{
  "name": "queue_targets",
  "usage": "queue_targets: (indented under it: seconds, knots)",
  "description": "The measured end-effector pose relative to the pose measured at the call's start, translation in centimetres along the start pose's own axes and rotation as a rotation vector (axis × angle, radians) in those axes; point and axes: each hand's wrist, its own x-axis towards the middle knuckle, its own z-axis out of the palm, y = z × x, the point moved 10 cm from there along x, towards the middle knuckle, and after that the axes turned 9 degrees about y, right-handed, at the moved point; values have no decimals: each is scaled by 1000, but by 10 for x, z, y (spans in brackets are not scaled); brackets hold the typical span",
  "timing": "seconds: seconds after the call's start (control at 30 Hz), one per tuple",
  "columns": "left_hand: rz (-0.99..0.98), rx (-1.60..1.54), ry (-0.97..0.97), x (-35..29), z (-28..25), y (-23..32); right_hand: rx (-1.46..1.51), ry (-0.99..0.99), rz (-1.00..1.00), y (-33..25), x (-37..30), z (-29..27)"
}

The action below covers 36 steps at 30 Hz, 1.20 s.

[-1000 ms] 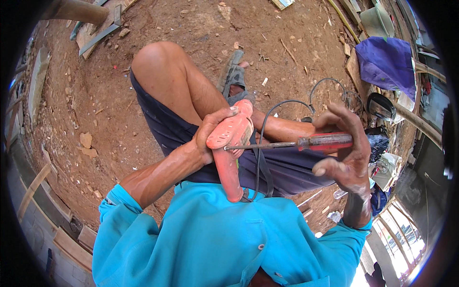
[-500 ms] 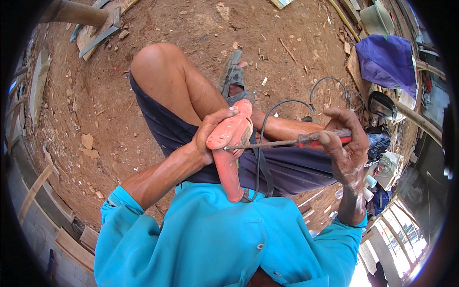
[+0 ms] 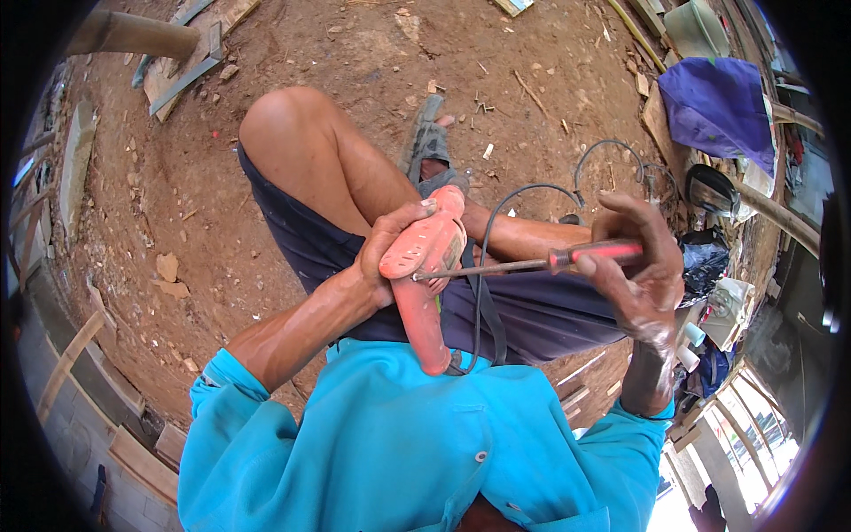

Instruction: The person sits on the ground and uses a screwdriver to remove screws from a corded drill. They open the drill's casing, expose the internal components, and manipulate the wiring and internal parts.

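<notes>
My left hand (image 3: 387, 241) is wrapped round the body of a red corded power tool (image 3: 420, 324), which has vent slots and a long handle pointing toward my shirt. The tool rests over my lap, its cord leaving the handle end. Out to the right, my right hand (image 3: 643, 262) grips the red and dark handle of a screwdriver (image 3: 505, 267) between thumb and fingers, with the index finger raised and curved. The long metal shaft runs left, nearly level, and its tip meets the tool's casing where body and handle join. The screw itself is too small to make out.
The black cord (image 3: 542, 186) loops right across my leg and onto the brown dirt ground (image 3: 355, 53). At the right lie a purple cloth (image 3: 716, 108), a pale bucket (image 3: 698, 31), a black bag (image 3: 703, 262) and wooden poles. Boards (image 3: 191, 66) lie at the far left.
The screwdriver handle has turned in my right hand, and the fingers have shifted round it. Its tip stays at the same spot on the tool. My left hand keeps its hold.
</notes>
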Motion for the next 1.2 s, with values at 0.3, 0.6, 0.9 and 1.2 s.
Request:
queue_targets:
  seconds: [0.3, 0.6, 0.9, 1.2]
  knots:
    - [9, -29, 101, -1, -6, -1, 844, 252, -165, -1, 10, -33]
    - [-14, -37, 13, -2, 9, -1, -122, -14, -473, -44, -7, 105]
    - [55, -105, 100, -3, 11, 3, -90, 36, -268, -24, -16, 122]
    - [139, -3, 126, 3, 17, 10, -159, 28, -328, -31, -13, 113]
